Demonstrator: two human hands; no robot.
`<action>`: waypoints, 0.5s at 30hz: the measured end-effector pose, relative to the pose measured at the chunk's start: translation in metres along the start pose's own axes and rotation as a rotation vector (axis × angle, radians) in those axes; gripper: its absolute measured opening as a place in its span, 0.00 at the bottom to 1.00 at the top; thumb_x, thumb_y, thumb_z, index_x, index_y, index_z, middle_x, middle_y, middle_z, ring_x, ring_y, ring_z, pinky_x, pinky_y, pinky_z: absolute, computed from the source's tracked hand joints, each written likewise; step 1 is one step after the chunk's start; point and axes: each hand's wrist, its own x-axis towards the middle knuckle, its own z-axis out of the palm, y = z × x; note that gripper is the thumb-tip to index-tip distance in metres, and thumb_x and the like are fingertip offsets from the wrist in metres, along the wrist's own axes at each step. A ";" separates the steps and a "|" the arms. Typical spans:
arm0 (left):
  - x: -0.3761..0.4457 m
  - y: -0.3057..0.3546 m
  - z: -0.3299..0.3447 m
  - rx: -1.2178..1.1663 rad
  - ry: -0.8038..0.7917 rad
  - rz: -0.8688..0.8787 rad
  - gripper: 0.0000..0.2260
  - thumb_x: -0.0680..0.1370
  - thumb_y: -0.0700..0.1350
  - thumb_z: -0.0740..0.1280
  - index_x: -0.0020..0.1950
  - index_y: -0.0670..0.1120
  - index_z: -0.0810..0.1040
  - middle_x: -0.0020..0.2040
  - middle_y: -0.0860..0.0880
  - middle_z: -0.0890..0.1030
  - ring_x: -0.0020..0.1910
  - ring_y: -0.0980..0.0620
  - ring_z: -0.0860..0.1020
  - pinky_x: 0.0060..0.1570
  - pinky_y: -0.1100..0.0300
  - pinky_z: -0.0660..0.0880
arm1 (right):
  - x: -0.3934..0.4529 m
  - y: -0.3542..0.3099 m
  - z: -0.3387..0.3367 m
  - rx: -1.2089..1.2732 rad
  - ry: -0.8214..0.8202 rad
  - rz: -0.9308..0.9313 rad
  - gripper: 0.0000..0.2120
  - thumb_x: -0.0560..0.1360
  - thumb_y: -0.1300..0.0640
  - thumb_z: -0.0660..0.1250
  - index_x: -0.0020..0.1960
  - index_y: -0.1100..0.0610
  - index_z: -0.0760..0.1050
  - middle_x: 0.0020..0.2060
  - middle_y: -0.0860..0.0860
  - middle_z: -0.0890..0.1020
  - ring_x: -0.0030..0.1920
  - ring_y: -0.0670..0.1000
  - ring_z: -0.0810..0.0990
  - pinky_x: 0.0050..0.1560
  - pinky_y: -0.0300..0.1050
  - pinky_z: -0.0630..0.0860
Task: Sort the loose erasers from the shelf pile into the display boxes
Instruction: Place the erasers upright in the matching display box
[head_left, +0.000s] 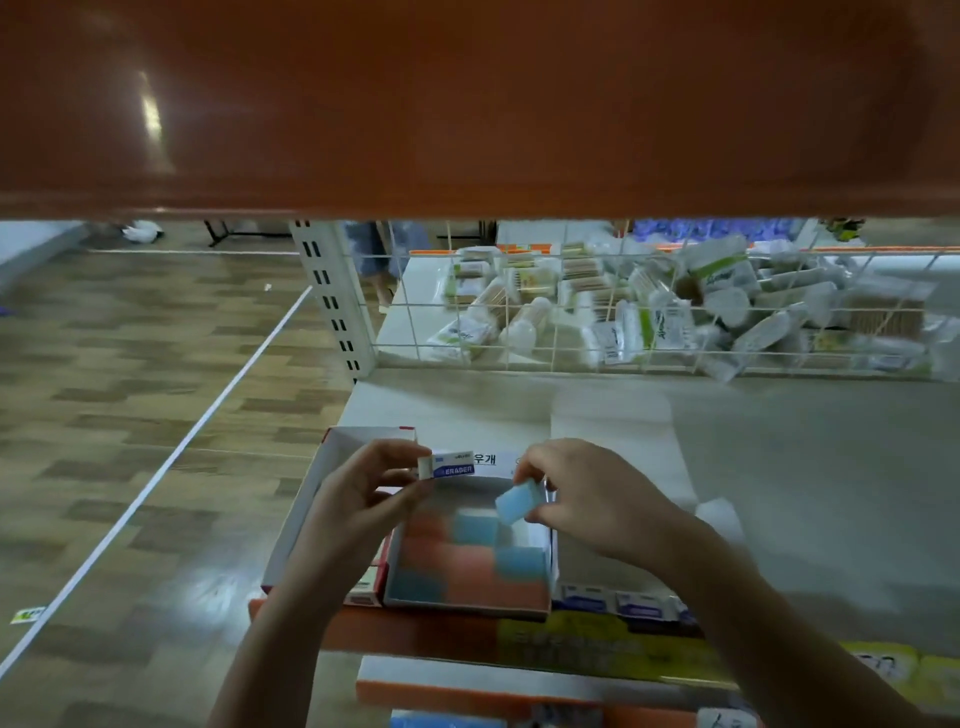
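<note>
The left hand (363, 488) pinches a white eraser (448, 464) by its left end, thumb below and curled fingers above, so that most of the eraser sticks out to the right of the fingertips. It is a small white block in a paper sleeve with a blue band that reads "ERASER". The hand holds it level above the back left corner of a display box (550, 545).

The right hand (587, 499) grips a blue eraser (518, 500) between the thumb and curled fingers. The eraser juts out to the left and downward from the fingertips, tilted, and hangs over the back right part of the same box. It is a plain pale blue block with no wrapper that can be made out.

The box is open at the top, with white walls, and sits at the front edge of a pale shelf (779, 467). Inside it lie blue and orange-pink erasers (467, 556) packed in flat rows; the back right corner shows bare box floor. A printed white flap stands up at the back of the box behind the white eraser.

To the left, touching the display box, is a second box (332, 467) with white inner walls and red trim, partly hidden by the left wrist. Along the shelf front to the right lie more wrapped erasers (618, 605) with blue print, blurred.
</note>
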 end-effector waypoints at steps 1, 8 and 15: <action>0.001 -0.002 -0.002 -0.007 -0.004 -0.003 0.09 0.69 0.43 0.70 0.48 0.51 0.79 0.46 0.51 0.83 0.43 0.56 0.79 0.41 0.67 0.76 | 0.003 -0.002 0.002 -0.055 -0.023 0.014 0.10 0.72 0.54 0.68 0.53 0.52 0.75 0.48 0.47 0.77 0.45 0.45 0.71 0.42 0.40 0.66; 0.004 -0.010 -0.007 -0.052 -0.050 -0.005 0.10 0.68 0.44 0.69 0.47 0.55 0.80 0.47 0.48 0.83 0.45 0.53 0.80 0.41 0.64 0.78 | 0.009 -0.009 0.016 -0.218 -0.098 0.081 0.11 0.73 0.56 0.68 0.55 0.54 0.74 0.50 0.50 0.77 0.52 0.49 0.70 0.44 0.41 0.66; 0.012 -0.009 -0.004 -0.096 -0.044 -0.007 0.09 0.67 0.44 0.70 0.47 0.52 0.80 0.46 0.50 0.83 0.44 0.55 0.80 0.39 0.68 0.76 | 0.006 -0.008 0.025 -0.277 -0.107 0.156 0.13 0.72 0.55 0.69 0.56 0.52 0.73 0.51 0.52 0.73 0.51 0.52 0.72 0.46 0.42 0.66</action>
